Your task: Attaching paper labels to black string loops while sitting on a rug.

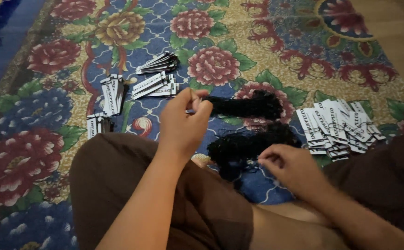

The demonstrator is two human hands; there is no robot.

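The left hand (182, 121) was raised over the rug (35, 153), its grip pinched shut on a thin item too small to identify, touching the upper thread bundle (246, 105). The right hand (291, 167) pinched strands at the lower thread bundle (244, 147). Tags (338, 127) lay just right of the bundles; more tag stacks (153, 85) lay to the left.

Left hand (182, 121) pinching black strings (246, 105), tag pile (338, 127) beside
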